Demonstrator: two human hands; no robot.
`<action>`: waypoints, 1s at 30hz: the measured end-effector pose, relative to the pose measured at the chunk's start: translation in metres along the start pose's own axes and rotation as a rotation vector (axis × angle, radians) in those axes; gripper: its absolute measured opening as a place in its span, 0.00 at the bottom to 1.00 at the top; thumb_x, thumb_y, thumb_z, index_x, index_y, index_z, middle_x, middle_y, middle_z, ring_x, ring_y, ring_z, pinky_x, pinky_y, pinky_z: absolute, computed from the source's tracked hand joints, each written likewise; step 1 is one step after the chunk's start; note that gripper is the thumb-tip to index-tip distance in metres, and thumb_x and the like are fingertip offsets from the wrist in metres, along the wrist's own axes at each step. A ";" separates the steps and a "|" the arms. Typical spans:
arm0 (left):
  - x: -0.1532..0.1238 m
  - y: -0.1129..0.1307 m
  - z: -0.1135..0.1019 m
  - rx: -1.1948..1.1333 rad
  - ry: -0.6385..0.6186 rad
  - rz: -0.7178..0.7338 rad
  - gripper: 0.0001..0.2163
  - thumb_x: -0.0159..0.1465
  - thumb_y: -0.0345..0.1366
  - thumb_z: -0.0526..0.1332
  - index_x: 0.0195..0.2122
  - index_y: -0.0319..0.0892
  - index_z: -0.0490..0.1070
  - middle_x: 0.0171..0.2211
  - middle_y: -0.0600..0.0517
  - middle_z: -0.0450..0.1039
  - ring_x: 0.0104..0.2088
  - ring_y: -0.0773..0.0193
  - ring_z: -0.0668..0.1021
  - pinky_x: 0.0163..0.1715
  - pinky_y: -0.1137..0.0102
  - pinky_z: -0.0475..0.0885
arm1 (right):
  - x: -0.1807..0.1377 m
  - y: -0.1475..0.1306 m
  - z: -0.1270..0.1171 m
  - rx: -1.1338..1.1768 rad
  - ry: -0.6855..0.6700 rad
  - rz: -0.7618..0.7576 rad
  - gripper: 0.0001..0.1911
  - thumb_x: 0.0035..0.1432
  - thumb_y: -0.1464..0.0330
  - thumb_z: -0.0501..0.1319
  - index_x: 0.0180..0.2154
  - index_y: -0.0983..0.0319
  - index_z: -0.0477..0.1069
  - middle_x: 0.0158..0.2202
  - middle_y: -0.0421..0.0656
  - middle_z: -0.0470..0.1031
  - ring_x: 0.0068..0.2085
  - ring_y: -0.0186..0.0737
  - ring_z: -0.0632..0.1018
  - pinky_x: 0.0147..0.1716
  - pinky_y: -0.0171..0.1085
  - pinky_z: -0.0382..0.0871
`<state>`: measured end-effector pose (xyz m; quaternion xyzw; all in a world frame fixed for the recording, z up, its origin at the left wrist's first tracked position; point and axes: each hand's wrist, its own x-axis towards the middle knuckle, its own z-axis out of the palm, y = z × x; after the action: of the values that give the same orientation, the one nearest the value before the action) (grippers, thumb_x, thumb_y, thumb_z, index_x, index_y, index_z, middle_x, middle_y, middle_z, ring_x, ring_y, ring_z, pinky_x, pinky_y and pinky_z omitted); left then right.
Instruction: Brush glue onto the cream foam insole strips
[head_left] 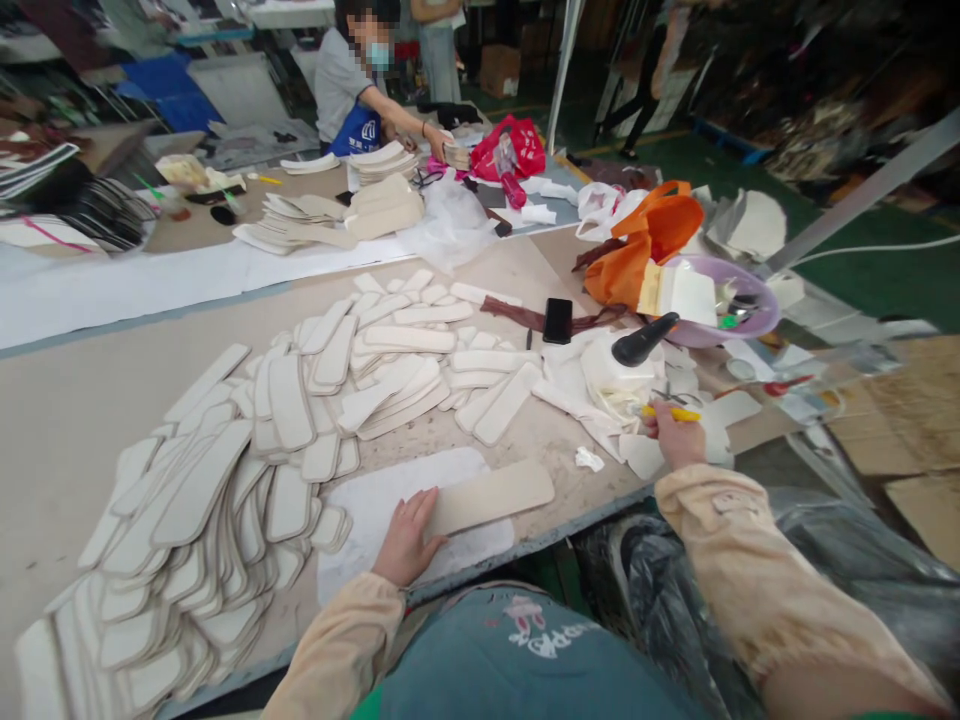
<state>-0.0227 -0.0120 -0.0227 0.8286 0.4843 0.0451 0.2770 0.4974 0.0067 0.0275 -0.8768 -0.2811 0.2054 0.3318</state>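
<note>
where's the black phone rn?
In the head view, the flat black phone lies on the beige worktable, right of centre, beside the brown strap, just past the spread of cream oblong padded pieces and left of the orange bag.

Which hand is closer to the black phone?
Right. The right hand is just below and right of the phone, holding a yellow tool. The left hand is farther down, on a beige strip.

Bare table [67, 440] at far left = free room. Pad heap [225, 500] blocks left-centre, more pads [405, 370] behind. Right side crowded: scraps [600, 390], phone [557, 320], basin [750, 310], orange bag [645, 240]. Narrow gap near front edge w/ strip [491, 497].
</note>
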 end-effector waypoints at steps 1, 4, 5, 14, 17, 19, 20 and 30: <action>-0.001 0.000 0.001 0.001 0.007 0.000 0.32 0.60 0.37 0.60 0.65 0.43 0.52 0.61 0.39 0.62 0.61 0.48 0.65 0.59 0.45 0.58 | 0.003 0.000 0.001 -0.009 -0.005 0.003 0.25 0.60 0.51 0.51 0.40 0.64 0.75 0.26 0.46 0.77 0.26 0.40 0.77 0.33 0.39 0.68; -0.003 -0.003 0.007 0.004 0.041 0.007 0.31 0.61 0.38 0.58 0.65 0.44 0.52 0.60 0.40 0.63 0.61 0.49 0.66 0.59 0.46 0.60 | 0.009 0.002 0.002 -0.039 -0.016 0.004 0.24 0.59 0.52 0.52 0.38 0.63 0.75 0.25 0.45 0.77 0.25 0.39 0.77 0.32 0.38 0.68; -0.004 -0.005 0.009 0.005 0.055 0.011 0.30 0.61 0.38 0.58 0.65 0.45 0.52 0.60 0.41 0.63 0.60 0.50 0.66 0.59 0.46 0.60 | 0.011 0.002 0.001 -0.049 -0.019 0.005 0.23 0.59 0.52 0.52 0.36 0.63 0.75 0.24 0.44 0.77 0.25 0.39 0.77 0.32 0.37 0.68; -0.001 -0.015 0.014 0.046 0.089 0.050 0.33 0.61 0.40 0.60 0.66 0.45 0.48 0.62 0.39 0.60 0.62 0.47 0.64 0.58 0.45 0.61 | 0.023 0.001 0.008 -0.040 -0.078 0.008 0.19 0.56 0.53 0.56 0.35 0.61 0.76 0.23 0.42 0.77 0.24 0.37 0.77 0.30 0.35 0.70; 0.001 -0.014 0.012 0.066 0.067 0.043 0.33 0.61 0.39 0.59 0.65 0.44 0.49 0.61 0.39 0.62 0.62 0.47 0.65 0.58 0.45 0.61 | 0.024 -0.001 0.013 -0.031 -0.117 0.001 0.18 0.53 0.54 0.58 0.36 0.61 0.75 0.21 0.40 0.76 0.22 0.37 0.76 0.27 0.35 0.70; 0.002 -0.012 0.011 0.076 0.055 0.039 0.32 0.60 0.39 0.60 0.65 0.44 0.50 0.60 0.39 0.63 0.61 0.46 0.65 0.58 0.45 0.61 | 0.026 -0.001 0.013 -0.029 -0.130 -0.006 0.19 0.52 0.54 0.60 0.37 0.61 0.75 0.22 0.40 0.77 0.22 0.36 0.76 0.27 0.34 0.70; 0.003 -0.012 0.010 0.079 0.049 0.039 0.32 0.60 0.39 0.60 0.65 0.44 0.51 0.60 0.39 0.63 0.61 0.46 0.65 0.58 0.45 0.61 | 0.027 -0.001 0.011 -0.027 -0.132 -0.009 0.19 0.51 0.53 0.60 0.37 0.61 0.75 0.22 0.40 0.77 0.22 0.36 0.76 0.27 0.34 0.70; 0.004 -0.009 0.007 0.065 0.040 0.052 0.31 0.60 0.38 0.59 0.64 0.44 0.52 0.60 0.40 0.64 0.61 0.47 0.65 0.59 0.45 0.60 | 0.015 0.003 -0.001 0.027 -0.171 -0.075 0.23 0.49 0.50 0.61 0.36 0.62 0.76 0.24 0.40 0.77 0.24 0.35 0.75 0.30 0.35 0.72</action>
<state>-0.0252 -0.0078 -0.0336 0.8486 0.4691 0.0530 0.2389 0.5105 0.0143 0.0236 -0.8403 -0.3383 0.2706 0.3260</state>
